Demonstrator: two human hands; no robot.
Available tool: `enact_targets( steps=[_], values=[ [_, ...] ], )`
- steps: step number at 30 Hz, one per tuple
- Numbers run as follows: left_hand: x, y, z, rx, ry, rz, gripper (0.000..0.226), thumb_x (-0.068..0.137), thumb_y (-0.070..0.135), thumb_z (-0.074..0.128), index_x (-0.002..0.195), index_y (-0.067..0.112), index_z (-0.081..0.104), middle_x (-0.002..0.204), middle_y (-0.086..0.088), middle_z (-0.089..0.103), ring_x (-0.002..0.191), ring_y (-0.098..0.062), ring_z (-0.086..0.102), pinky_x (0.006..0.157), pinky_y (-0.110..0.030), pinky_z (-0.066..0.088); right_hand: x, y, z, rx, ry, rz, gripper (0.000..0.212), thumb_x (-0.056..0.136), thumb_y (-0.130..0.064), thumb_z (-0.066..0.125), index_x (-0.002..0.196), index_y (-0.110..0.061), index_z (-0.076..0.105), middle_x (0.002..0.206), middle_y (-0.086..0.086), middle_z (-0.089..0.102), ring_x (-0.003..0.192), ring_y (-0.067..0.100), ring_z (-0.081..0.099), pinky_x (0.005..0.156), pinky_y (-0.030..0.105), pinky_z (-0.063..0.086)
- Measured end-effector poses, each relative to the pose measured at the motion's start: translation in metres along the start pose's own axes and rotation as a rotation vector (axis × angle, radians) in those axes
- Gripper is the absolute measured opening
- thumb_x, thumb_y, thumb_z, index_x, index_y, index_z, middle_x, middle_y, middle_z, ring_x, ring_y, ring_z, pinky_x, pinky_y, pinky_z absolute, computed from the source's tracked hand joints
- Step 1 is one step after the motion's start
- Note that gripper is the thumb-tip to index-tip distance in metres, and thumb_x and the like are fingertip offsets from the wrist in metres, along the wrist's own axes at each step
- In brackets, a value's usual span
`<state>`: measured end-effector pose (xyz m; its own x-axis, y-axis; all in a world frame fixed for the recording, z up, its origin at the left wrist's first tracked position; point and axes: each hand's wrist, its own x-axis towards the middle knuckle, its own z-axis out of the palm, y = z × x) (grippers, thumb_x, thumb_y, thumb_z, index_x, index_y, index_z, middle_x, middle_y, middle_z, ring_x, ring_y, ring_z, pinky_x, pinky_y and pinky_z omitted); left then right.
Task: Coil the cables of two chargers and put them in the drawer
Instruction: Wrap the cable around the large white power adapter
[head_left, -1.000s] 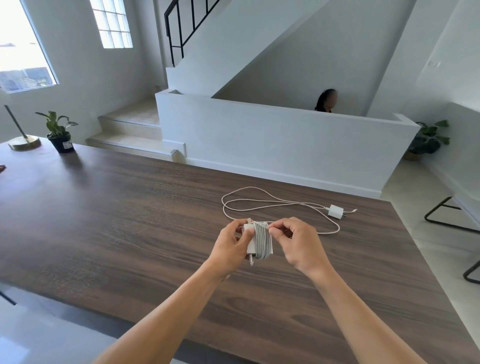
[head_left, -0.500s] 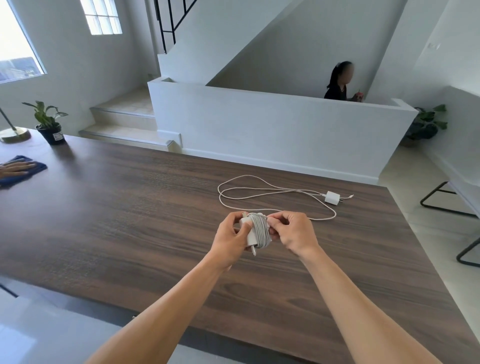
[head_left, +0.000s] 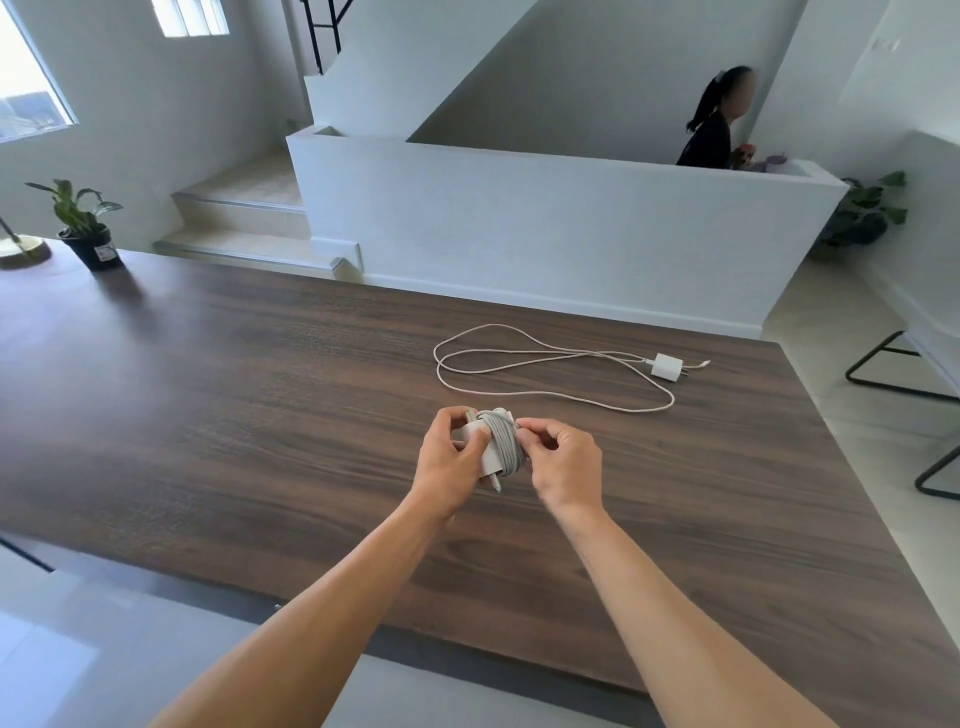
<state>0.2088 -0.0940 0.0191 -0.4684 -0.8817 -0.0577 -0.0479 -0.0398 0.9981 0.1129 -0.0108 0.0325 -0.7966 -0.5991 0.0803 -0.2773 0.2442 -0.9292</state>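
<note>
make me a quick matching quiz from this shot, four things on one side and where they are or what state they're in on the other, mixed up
Column A
1. wrapped charger
2. loose charger
3. potted plant
4. right hand

Column B
a. lies on the table with its cable spread in loops
b. pinches the wound cable turns
c. gripped by the left hand, cable wound round it
d. stands at the table's far left end

Pairs: 1-c, 2-a, 3-d, 4-b
</note>
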Motion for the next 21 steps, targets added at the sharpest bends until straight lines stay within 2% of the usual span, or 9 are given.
enact_targets(
  steps=[5,8,12,14,16,18,21],
  values=[
    [0.002,-0.002,-0.007,0.043,-0.036,0.007,0.020,0.091,0.016,0.060,0.110,0.017,0.053,0.110,-0.013,0.060,0.078,-0.020,0.061,0.059,-0.044,0.060,0.007,0.000,0.001,0.032,-0.032,0.071,0.013,0.085,-0.012,0.070,0.080,-0.024,0.072,0.072,-0.001,0.072,0.065,0.020,0.069,0.073,0.044,0.059],
    [0.002,-0.004,-0.010,0.079,-0.026,0.019,0.020,0.091,0.015,0.060,0.110,0.016,0.054,0.107,-0.013,0.060,0.075,-0.018,0.059,0.058,-0.036,0.058,0.005,-0.002,0.004,0.039,-0.028,0.094,0.011,0.084,-0.009,0.071,0.079,-0.019,0.068,0.069,0.004,0.067,0.057,0.019,0.064,0.067,0.041,0.060],
    [0.001,-0.007,-0.009,0.113,-0.009,0.035,0.020,0.092,0.014,0.059,0.110,0.015,0.053,0.098,-0.008,0.059,0.068,-0.013,0.056,0.047,-0.024,0.051,0.002,0.000,0.006,-0.021,-0.037,0.101,0.007,0.086,-0.014,0.069,0.080,-0.015,0.073,0.067,0.002,0.069,0.059,0.020,0.067,0.068,0.035,0.059],
    [0.001,-0.007,-0.008,0.114,0.002,0.040,0.019,0.092,0.013,0.059,0.110,0.015,0.052,0.097,-0.006,0.058,0.067,-0.012,0.055,0.045,-0.020,0.049,0.001,0.000,0.007,-0.038,-0.044,0.100,0.008,0.086,-0.017,0.068,0.085,-0.014,0.075,0.072,0.003,0.072,0.065,0.018,0.068,0.073,0.034,0.058],
    [0.001,-0.006,-0.005,0.106,0.014,0.042,0.019,0.093,0.013,0.058,0.110,0.014,0.052,0.097,-0.003,0.057,0.066,-0.011,0.055,0.045,-0.019,0.048,0.000,0.000,0.007,-0.081,-0.043,0.077,0.013,0.088,-0.019,0.066,0.092,-0.014,0.076,0.083,0.001,0.074,0.075,0.014,0.068,0.078,0.027,0.054],
    [0.002,-0.005,-0.004,0.090,0.016,0.023,0.020,0.093,0.015,0.058,0.112,0.013,0.051,0.099,-0.002,0.057,0.066,-0.010,0.057,0.047,-0.021,0.049,-0.003,-0.001,0.006,-0.081,-0.041,0.071,0.018,0.089,-0.020,0.063,0.100,-0.014,0.076,0.091,0.000,0.075,0.083,0.010,0.066,0.079,0.018,0.047],
    [0.003,-0.004,-0.001,0.057,0.022,-0.005,0.021,0.093,0.017,0.058,0.113,0.014,0.051,0.101,-0.003,0.059,0.070,-0.014,0.060,0.053,-0.028,0.054,-0.010,-0.001,0.004,-0.014,-0.071,0.055,0.028,0.086,-0.023,0.065,0.112,-0.014,0.070,0.107,0.001,0.069,0.091,0.007,0.062,0.083,0.015,0.046]
  ],
)
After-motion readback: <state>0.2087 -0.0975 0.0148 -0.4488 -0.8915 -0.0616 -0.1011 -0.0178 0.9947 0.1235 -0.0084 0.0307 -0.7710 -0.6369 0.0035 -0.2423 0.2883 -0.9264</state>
